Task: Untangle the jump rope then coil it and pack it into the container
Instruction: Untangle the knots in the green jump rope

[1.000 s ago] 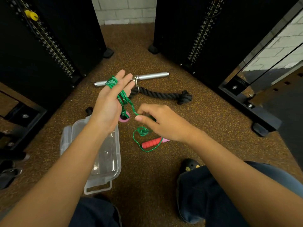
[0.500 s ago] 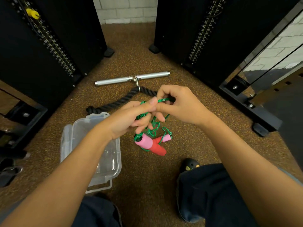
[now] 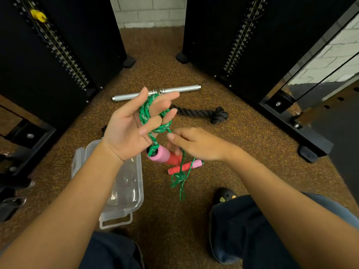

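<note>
The left hand [image 3: 128,129] is held palm up at the centre of the frame, fingers spread and loosely bent, with the green jump rope [image 3: 145,111] wound in several turns round them. One pink-and-red handle [image 3: 162,156] hangs just below this hand, from the end of the winding. To its right, the right hand [image 3: 196,145] sits a little lower, back up, its fingers curled and pinching the strand that leads off the coil. From there the jump rope drops to the floor [image 3: 155,55] in a loose tangle in front of the second handle [image 3: 186,166], which lies flat.

At the far left a black weight machine [image 3: 81,35] rises from the floor, a yellow pin [image 3: 37,15] set in its numbered stack. Lower left of centre, the clear container [image 3: 126,208] stands open on the floor, partly hidden by the left forearm. The floor is brown rubber flecked with yellow. At the top centre a strip of white brick wall [image 3: 151,10] shows between the machines. A metal bar [image 3: 180,89] lies just beyond the left fingertips, and a black rope [image 3: 202,113] with a knotted end lies to its lower right. A second black machine [image 3: 213,35] fills the upper right. At the lower right are a dark shoe [image 3: 223,197] and a knee [image 3: 242,226] in dark trousers.
</note>
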Demonstrator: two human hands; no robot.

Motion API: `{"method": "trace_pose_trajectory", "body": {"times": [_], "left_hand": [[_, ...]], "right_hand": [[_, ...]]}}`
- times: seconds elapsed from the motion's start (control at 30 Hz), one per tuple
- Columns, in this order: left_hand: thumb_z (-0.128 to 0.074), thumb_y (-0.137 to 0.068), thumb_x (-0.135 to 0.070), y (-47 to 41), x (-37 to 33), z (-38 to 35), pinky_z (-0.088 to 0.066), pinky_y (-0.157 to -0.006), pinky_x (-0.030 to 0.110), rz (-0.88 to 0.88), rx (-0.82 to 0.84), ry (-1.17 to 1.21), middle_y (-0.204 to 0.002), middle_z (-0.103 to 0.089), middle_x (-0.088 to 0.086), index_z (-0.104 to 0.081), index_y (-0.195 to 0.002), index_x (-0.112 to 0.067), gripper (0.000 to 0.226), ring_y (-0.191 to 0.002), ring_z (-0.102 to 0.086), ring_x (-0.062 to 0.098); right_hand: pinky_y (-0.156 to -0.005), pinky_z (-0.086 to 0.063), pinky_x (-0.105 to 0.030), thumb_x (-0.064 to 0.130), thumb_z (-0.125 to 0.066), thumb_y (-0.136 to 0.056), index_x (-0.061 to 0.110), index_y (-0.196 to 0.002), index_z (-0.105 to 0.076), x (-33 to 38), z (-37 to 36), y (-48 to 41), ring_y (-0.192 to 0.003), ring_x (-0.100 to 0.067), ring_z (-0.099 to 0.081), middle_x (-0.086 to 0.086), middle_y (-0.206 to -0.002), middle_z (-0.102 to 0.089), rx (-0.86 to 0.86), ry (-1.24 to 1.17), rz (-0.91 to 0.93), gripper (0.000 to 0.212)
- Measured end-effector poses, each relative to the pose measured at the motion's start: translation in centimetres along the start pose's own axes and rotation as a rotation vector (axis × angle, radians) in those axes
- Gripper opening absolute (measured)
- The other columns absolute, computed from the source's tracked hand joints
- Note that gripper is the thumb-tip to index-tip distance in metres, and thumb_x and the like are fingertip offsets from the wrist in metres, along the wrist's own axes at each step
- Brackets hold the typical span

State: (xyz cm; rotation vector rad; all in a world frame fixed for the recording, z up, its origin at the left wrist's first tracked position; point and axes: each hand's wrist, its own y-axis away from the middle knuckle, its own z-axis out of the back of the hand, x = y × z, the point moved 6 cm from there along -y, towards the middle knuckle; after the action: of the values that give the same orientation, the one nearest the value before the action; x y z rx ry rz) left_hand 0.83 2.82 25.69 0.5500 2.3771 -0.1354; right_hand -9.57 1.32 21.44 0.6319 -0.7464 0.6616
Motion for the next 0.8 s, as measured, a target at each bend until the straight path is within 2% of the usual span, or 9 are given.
{"method": "trace_pose_trajectory", "body": {"times": [0.1,0.2,0.27,0.33,0.4,0.57,0.67,0.73,0.8], "left_hand": [[-0.037,-0.089,-0.021,0.2,0.2,1.0,-0.043,-0.101,0.024,-0.029,-0.154,-0.151,-0.105,-0.073,-0.001,-0.038,-0.136,-0.006,0.050,-0.042,-0.045,0.001],[-0.042,-0.084,-0.019,-0.2,0.5,0.9,-0.045,-0.098,0.020,-0.030,-0.244,-0.271,-0.121,-0.065,-0.003,-0.046,-0.132,-0.021,0.048,-0.047,-0.046,0.000],[-0.045,-0.083,-0.020,-0.4,0.9,0.8,-0.050,-0.091,0.020,0.002,-0.268,-0.307,-0.128,-0.060,-0.005,-0.045,-0.132,-0.025,0.050,-0.064,-0.062,0.001],[-0.047,-0.082,-0.019,-0.5,1.3,0.8,-0.053,-0.086,0.024,0.021,-0.283,-0.351,-0.135,-0.053,-0.007,-0.045,-0.130,-0.028,0.049,-0.095,-0.067,0.006],[-0.047,-0.086,-0.016,-0.6,1.8,1.1,-0.048,-0.094,0.024,0.033,-0.297,-0.485,-0.140,-0.047,-0.008,-0.042,-0.132,-0.029,0.048,-0.113,-0.059,0.004],[-0.041,-0.097,-0.020,-0.9,2.6,2.3,-0.031,-0.107,0.014,0.103,-0.326,-0.942,-0.141,-0.037,-0.018,-0.035,-0.141,-0.022,0.045,-0.127,-0.040,-0.005],[-0.035,-0.095,-0.040,-0.8,2.5,2.6,-0.038,-0.098,0.017,0.133,-0.357,-1.233,-0.125,-0.052,-0.013,-0.046,-0.134,-0.023,0.044,-0.114,-0.049,-0.002],[-0.029,-0.086,-0.056,-0.7,2.6,2.4,-0.046,-0.080,0.023,0.167,-0.367,-1.304,-0.086,-0.068,-0.001,-0.063,-0.103,-0.018,0.054,-0.082,-0.064,0.006],[-0.025,-0.082,-0.070,-0.7,2.8,2.3,-0.045,-0.060,0.024,0.200,-0.331,-1.350,-0.059,-0.064,0.011,-0.060,-0.067,-0.011,0.070,-0.053,-0.060,0.016]], "right_hand": [[-0.065,-0.044,-0.023,0.030,-0.042,-0.098,0.021,-0.078,-0.048,0.8,-0.1,0.2,-0.072,-0.013,-0.062,0.002,-0.078,-0.066,0.014,0.067,0.042,0.022],[-0.068,-0.048,-0.032,0.027,-0.045,-0.096,0.008,-0.090,-0.054,1.2,-0.2,0.3,-0.074,-0.021,-0.065,-0.006,-0.078,-0.068,-0.003,0.107,0.080,0.022],[-0.060,-0.046,-0.025,0.026,-0.048,-0.095,0.009,-0.091,-0.057,1.1,-0.1,0.3,-0.063,-0.012,-0.060,-0.004,-0.071,-0.064,-0.026,0.127,0.100,0.020],[-0.052,-0.036,-0.015,0.025,-0.050,-0.095,0.012,-0.085,-0.058,1.2,0.2,0.3,-0.051,-0.005,-0.049,0.002,-0.062,-0.056,-0.060,0.144,0.126,0.018],[-0.053,-0.034,-0.017,0.023,-0.051,-0.094,0.011,-0.086,-0.060,1.3,0.5,0.2,-0.052,-0.009,-0.047,0.002,-0.059,-0.053,-0.097,0.155,0.127,0.017],[-0.058,-0.035,-0.011,0.019,-0.058,-0.089,0.009,-0.093,-0.062,1.4,1.3,0.4,-0.059,-0.004,-0.046,0.017,-0.066,-0.045,-0.180,0.156,0.165,0.011],[-0.061,-0.039,-0.019,0.025,-0.064,-0.085,0.012,-0.090,-0.064,1.4,1.7,0.5,-0.058,-0.004,-0.046,0.016,-0.062,-0.044,-0.224,0.173,0.182,0.013],[-0.063,-0.040,-0.022,0.030,-0.068,-0.082,0.012,-0.086,-0.063,1.7,2.2,0.7,-0.058,-0.002,-0.045,0.017,-0.061,-0.043,-0.256,0.187,0.202,0.019],[-0.059,-0.038,-0.015,0.033,-0.073,-0.077,0.013,-0.080,-0.060,2.0,3.0,1.0,-0.059,0.000,-0.046,0.018,-0.064,-0.044,-0.307,0.183,0.234,0.024]]}}
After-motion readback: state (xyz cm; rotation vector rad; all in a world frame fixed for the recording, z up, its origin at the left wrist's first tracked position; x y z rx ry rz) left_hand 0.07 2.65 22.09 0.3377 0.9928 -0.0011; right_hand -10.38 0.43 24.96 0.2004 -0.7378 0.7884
